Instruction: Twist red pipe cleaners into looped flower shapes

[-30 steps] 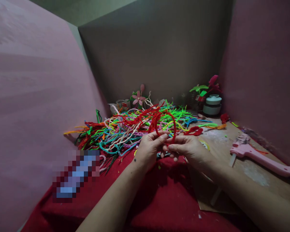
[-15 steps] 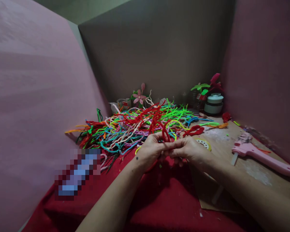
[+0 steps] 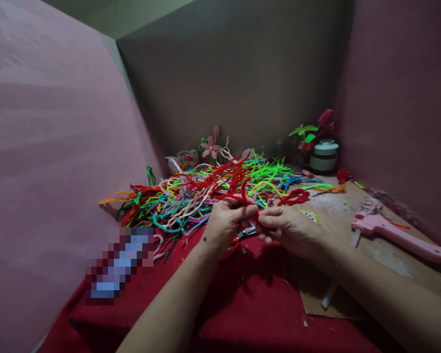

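Note:
Between my two hands is a red pipe cleaner point(image 3: 244, 190), bent, with an end sticking up above the fingers. My left hand point(image 3: 228, 218) pinches it between thumb and fingers. Close beside, my right hand point(image 3: 284, 225) pinches the red pipe cleaner's lower part, which its fingers mostly hide. Below the hands, scissors point(image 3: 247, 232) lie on the red cloth point(image 3: 242, 304), partly covered by the left hand. Just beyond the hands spreads a heap of many-coloured pipe cleaners point(image 3: 191, 196).
A pink glue gun point(image 3: 400, 235) lies on a brown board point(image 3: 375, 264) at right, near a yellow-rimmed roll point(image 3: 310, 217) and red loops point(image 3: 294, 197). Behind stand a lidded jar point(image 3: 324, 156) and a pink flower point(image 3: 210, 147). A blurred-out object point(image 3: 121, 267) lies left. Walls enclose three sides.
My hands have drawn slightly apart, and the red loop above them now shows as a single upright end. The scissors beneath have come into sight.

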A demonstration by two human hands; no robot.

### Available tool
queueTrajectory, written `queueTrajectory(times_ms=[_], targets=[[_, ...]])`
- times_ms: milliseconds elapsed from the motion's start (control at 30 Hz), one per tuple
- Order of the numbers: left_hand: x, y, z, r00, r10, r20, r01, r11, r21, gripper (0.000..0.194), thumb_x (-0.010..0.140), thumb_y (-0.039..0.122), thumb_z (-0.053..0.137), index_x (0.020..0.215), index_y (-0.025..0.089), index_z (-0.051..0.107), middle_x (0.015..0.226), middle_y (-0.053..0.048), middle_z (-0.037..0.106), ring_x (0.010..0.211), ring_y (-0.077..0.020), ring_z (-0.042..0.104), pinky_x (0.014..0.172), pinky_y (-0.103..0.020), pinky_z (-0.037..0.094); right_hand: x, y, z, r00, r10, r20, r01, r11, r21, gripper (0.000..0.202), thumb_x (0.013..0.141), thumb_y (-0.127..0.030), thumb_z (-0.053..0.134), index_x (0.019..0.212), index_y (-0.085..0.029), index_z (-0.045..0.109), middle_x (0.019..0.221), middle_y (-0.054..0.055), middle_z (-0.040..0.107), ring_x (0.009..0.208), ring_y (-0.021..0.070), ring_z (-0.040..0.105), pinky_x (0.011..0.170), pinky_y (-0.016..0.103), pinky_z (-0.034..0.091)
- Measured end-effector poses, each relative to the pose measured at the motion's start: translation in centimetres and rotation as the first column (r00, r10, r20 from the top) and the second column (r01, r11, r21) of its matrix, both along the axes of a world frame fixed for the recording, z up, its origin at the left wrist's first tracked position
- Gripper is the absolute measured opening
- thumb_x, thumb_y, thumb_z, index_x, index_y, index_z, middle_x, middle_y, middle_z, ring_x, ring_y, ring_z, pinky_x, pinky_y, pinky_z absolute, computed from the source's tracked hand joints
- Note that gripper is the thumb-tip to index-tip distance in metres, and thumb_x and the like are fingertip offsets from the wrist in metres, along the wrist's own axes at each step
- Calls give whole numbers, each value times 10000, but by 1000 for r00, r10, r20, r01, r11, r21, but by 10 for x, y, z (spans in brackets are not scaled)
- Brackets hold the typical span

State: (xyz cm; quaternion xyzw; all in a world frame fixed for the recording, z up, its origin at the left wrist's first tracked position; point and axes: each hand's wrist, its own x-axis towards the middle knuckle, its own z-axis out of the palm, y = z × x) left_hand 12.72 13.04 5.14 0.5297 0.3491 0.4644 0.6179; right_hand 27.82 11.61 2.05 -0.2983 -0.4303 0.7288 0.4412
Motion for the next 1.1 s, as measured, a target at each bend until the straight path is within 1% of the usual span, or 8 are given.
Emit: queueTrajectory(times_ms=[67,200,367,433,667,800,933,1100], targets=[[1,-1,1,999,28,-17,-28,1000,-12,204,604,243,727,724,120,617,450,62,472,335,1,329,341,-133,213,-1,0,-1,1000,-27,1,27,999,-44,204,596,-259,744,632,-128,592,550,2,574,464,83,530,430,191,387],[3,-2,0,997,71,-16,-71,997,-40,195,640,279,698,695,111,616,423,56,451,348,-12,354,368,-144,257,-4,-4,1,997,-63,43,66,995,-80,241,572,-272,756,629,-146,558,505,-24,545,403,69,472,399,194,336],[4,0,-4,998,52,24,-51,999,-18,257,625,289,707,806,126,624,458,59,468,368,-20,374,377,-146,277,-6,-5,0,995,-92,43,86,988,128,228,640,-319,708,636,-123,592,527,-4,551,448,81,471,457,230,347],[3,1,-4,998,51,29,-50,999,-9,304,615,283,714,861,129,622,485,59,477,370,-15,369,369,-141,268,-6,-3,-2,996,-91,19,87,985,148,223,662,-326,693,670,-122,602,564,7,569,497,95,498,487,239,360],[0,3,-4,998,35,-48,-34,999,34,278,632,267,699,870,137,642,483,47,507,375,-21,403,375,-143,276,-3,0,-2,998,-57,-8,58,993,99,213,682,-323,681,709,-130,597,613,14,590,535,100,521,514,237,370],[2,2,-5,999,27,-43,-28,1000,-6,250,604,280,715,792,128,654,480,40,513,387,-27,422,390,-149,290,-4,0,-1,999,-44,-28,45,998,36,210,605,-258,738,712,-137,603,690,35,636,614,125,566,588,257,401],[2,2,-5,999,7,-52,-8,999,-31,255,600,275,718,790,117,656,511,30,534,382,-14,402,389,-145,282,-5,0,-1,995,-86,-56,84,996,-31,213,541,-218,765,643,-129,601,579,2,594,524,91,507,532,238,360],[1,2,-5,999,-1,-45,-1,999,-39,243,614,267,716,783,111,636,495,43,502,390,-14,403,396,-140,291,-4,-1,0,997,-78,-17,78,997,20,212,567,-255,749,593,-121,587,507,-16,544,436,57,423,459,222,282]])
